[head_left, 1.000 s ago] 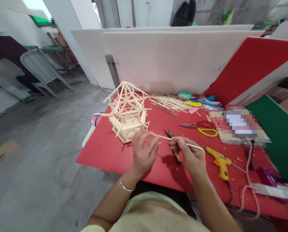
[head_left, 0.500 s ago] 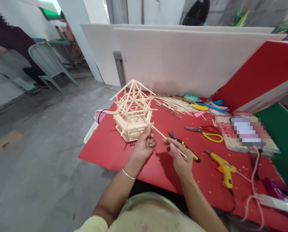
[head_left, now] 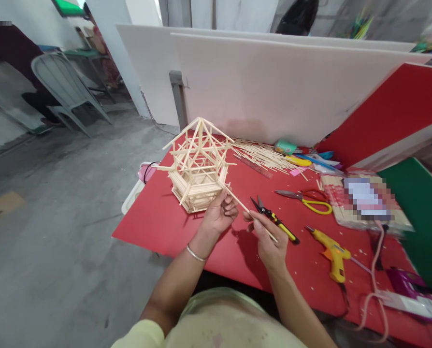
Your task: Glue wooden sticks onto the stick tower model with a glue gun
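A pale lantern-like framework of thin wooden sticks [head_left: 197,179], with a peaked top and a many-sided base, stands on the red table board [head_left: 143,232]. My right hand [head_left: 270,237] grips the near part of a thin wooden stick [head_left: 239,202], which slants up to the base's right corner. At that corner my left hand [head_left: 221,212] is closed, thumb and forefinger pinched by the stick's far end. The fingertips partly hide the contact with the framework. Just beyond my right hand lie black-and-yellow cutters [head_left: 276,220].
Loose sticks [head_left: 263,153] lie in a heap behind the framework. Scissors [head_left: 310,200], a yellow glue gun [head_left: 330,251] with its cord, and a phone on a packet of sticks [head_left: 335,212] are on the right. A white panel [head_left: 274,87] stands behind. A seated person is at far left.
The view has shifted slightly. Both hands and the stick keep nearly the same position against the framework, my right hand having moved only a little.
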### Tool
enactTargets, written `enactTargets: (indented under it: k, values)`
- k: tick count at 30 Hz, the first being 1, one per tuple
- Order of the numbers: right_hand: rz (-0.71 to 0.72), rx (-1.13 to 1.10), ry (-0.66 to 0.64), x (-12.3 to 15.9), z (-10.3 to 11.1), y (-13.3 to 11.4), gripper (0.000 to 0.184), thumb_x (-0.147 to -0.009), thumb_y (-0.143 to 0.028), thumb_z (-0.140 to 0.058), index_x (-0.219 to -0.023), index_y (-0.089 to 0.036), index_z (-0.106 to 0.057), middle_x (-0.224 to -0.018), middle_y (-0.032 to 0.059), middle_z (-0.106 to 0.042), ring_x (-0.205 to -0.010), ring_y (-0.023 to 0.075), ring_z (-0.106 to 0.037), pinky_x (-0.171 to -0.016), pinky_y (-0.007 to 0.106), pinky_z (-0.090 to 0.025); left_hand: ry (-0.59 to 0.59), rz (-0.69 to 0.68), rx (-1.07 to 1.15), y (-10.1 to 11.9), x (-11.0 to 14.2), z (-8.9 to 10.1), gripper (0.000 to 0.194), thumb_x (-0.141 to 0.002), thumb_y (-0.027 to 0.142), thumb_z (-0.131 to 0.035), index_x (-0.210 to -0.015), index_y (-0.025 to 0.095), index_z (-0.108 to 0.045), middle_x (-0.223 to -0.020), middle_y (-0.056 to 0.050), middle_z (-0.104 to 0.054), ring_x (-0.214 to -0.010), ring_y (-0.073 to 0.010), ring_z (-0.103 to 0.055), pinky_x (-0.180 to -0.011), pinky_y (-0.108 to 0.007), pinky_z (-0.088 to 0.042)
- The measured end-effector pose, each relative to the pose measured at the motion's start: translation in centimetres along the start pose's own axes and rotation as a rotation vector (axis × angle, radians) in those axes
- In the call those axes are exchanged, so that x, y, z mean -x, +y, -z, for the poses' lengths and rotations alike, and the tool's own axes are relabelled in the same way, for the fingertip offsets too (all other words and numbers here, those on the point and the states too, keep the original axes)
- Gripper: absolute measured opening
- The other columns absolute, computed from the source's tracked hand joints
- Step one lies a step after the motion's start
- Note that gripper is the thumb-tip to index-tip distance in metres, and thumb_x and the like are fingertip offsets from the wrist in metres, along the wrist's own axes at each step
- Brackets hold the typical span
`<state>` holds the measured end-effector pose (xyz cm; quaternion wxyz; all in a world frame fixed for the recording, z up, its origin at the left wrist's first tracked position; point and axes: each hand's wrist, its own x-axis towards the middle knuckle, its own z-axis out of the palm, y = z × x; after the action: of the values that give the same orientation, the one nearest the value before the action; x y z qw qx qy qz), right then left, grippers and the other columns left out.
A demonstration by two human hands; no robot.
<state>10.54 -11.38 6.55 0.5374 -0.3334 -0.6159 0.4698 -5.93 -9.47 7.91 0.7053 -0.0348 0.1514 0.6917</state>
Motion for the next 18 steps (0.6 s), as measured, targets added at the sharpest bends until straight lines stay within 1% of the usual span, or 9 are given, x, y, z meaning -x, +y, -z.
enactTargets:
  k: [5,10,18]
  values:
    - [-0.003,0.029,-0.006,-0.35,-0.21,0.0,0.026,-0.098,-0.032,-0.063,-0.119,-0.029,-0.077,-0.109,0.0064,-0.079,-0.097,0.0234,-0.074,-0.085,0.041,-0.059,0.011,0.028,0.009,0.04,-0.08,0.08,0.034,-0.079,0.019,-0.085,-0.075,0.017,-0.051,-0.061,0.008,-0.042,-0.045,-0.0022,-0.035,-0.038,-0.012,-0.027]
    - [-0.013,0.018,-0.031,-0.38,-0.13,-0.13,0.026,-0.098,-0.031,-0.063,-0.12,-0.03,-0.076,-0.11,0.0055,-0.079,-0.099,0.0231,-0.074,-0.087,0.04,-0.059,-0.009,0.027,0.035,-0.11,-0.18,0.2,0.038,-0.078,0.02,-0.087,-0.072,0.016,-0.05,-0.06,0.008,-0.041,-0.045,-0.0025,-0.036,-0.038,-0.012,-0.028]
    - [-0.027,0.038,0.017,-0.14,-0.08,0.24,0.026,-0.096,-0.036,-0.064,-0.116,-0.025,-0.078,-0.106,0.0079,-0.08,-0.095,0.0243,-0.075,-0.081,0.04,-0.06,-0.019,0.026,0.014,-0.07,-0.1,0.3,0.041,-0.075,0.02,-0.089,-0.07,0.016,-0.048,-0.06,0.008,-0.042,-0.046,-0.0022,-0.037,-0.038,-0.012,-0.029]
